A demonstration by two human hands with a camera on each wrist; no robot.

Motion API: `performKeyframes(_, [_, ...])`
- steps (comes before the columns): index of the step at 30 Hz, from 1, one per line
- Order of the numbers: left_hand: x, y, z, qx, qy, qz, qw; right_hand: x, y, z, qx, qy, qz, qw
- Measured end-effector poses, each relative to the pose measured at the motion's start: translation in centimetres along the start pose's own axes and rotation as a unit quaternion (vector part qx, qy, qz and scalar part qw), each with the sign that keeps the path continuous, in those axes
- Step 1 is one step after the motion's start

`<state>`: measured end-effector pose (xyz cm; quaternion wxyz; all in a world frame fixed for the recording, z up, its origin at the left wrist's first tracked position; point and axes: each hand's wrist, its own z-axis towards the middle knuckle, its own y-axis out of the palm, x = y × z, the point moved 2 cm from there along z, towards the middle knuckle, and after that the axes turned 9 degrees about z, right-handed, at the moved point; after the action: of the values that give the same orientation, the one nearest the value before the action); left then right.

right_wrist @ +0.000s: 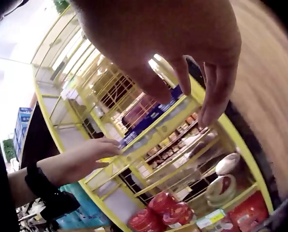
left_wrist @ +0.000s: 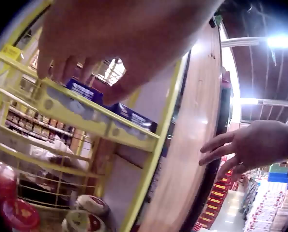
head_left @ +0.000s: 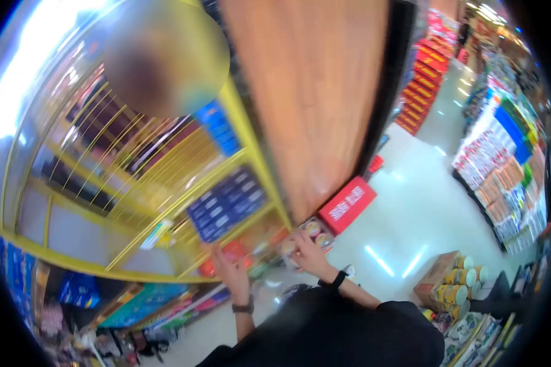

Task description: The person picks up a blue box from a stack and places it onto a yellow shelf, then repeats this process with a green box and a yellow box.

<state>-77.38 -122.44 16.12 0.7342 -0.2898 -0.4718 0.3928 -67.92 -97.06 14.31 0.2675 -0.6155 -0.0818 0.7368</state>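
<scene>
A yellow wire shelf rack (head_left: 245, 156) carries dark blue boxes (head_left: 226, 205) on one tier. My left hand (head_left: 231, 272) reaches to the front of that tier. In the left wrist view its loosely bent fingers overlap a dark blue box (left_wrist: 83, 89) at the yellow shelf edge. The right wrist view has the left hand (right_wrist: 88, 157) stretched out beside the row of boxes. My right hand (head_left: 311, 254) is spread in the air before the rack's wooden side panel, with nothing in its fingers; the right wrist view shows its fingers (right_wrist: 214, 96) relaxed.
Red round packs (right_wrist: 161, 210) and pale round tubs (right_wrist: 221, 188) sit on a lower tier. A red box (head_left: 348, 205) stands by the foot of the wooden panel (head_left: 315, 92). Yellow-labelled cans (head_left: 456, 284) and a brown carton are on the floor at right.
</scene>
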Motion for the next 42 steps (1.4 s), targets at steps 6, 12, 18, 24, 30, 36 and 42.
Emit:
performKeyframes(6, [11.4, 5.8, -4.0, -0.063, 0.02, -0.108, 0.992, 7.7, -12.3, -6.8, 0.075, 0.058, -0.014, 0.995])
performKeyframes(12, [26.4, 15.5, -8.2, -0.284, -0.003, -0.299, 0.911, 12.2, -24.2, -13.2, 0.071, 0.19, 0.03, 0.979])
performKeyframes(18, [41.5, 22.7, -13.4, -0.407, 0.279, -0.242, 0.835, 12.6, -35.1, -19.6, 0.233, 0.249, 0.059, 0.938])
performKeyframes(24, [53.1, 27.1, -18.5, -0.569, 0.365, -0.231, 0.7, 14.3, -41.1, -26.4, 0.372, 0.333, 0.104, 0.86])
performKeyframes(30, [64.0, 31.7, -22.7, -0.637, 0.461, -0.182, 0.59, 20.2, -45.1, -30.7, 0.466, 0.352, 0.036, 0.811])
performKeyframes(36, [75.5, 38.6, -26.3, -0.607, 0.555, -0.231, 0.52, 24.1, -54.6, -31.1, 0.498, 0.396, 0.044, 0.771])
performKeyframes(42, [89.0, 41.3, -26.4, -0.646, 0.539, -0.214, 0.495, 26.4, -67.4, -29.0, 0.541, 0.35, 0.038, 0.763])
